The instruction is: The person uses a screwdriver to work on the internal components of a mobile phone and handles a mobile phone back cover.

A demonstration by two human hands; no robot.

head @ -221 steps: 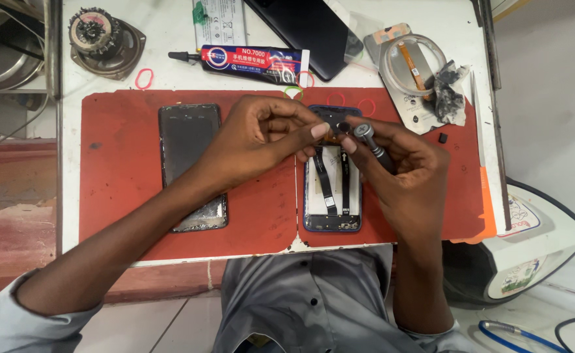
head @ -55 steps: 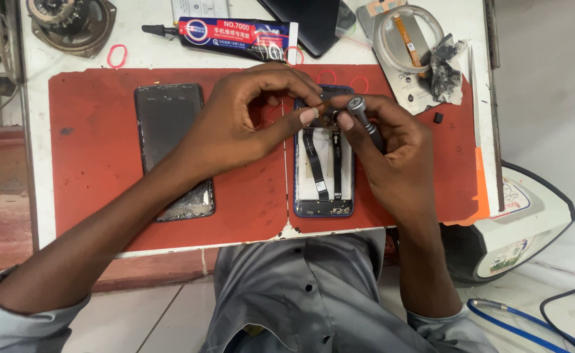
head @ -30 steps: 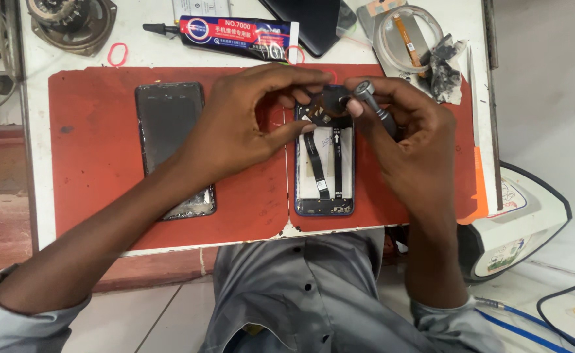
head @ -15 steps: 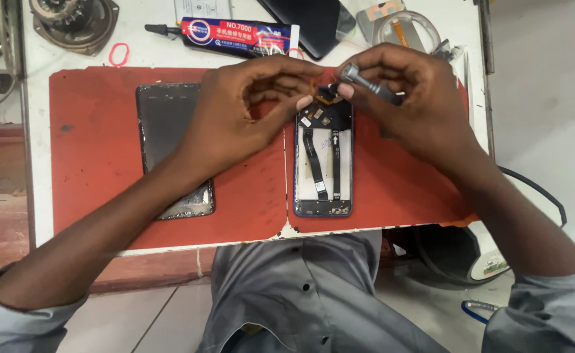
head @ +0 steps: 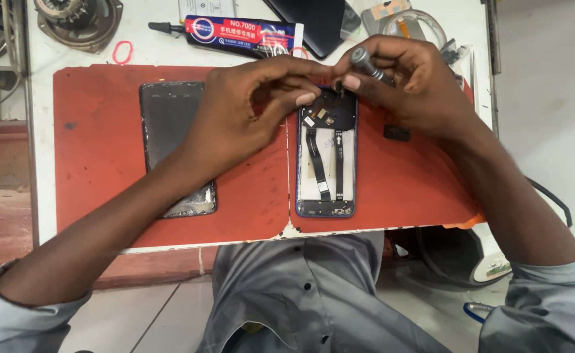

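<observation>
Both hands (head: 340,88) shifted up, metal screwdriver (head: 366,64), opened phone (head: 325,160), red mat (head: 104,157)

Red mat (head: 104,150), blue-rimmed opened phone (head: 325,163), red-and-blue glue tube (head: 235,34).

free: red mat (head: 98,150) left edge | blocked: dark panel (head: 170,137), glue tube (head: 242,34)
</observation>
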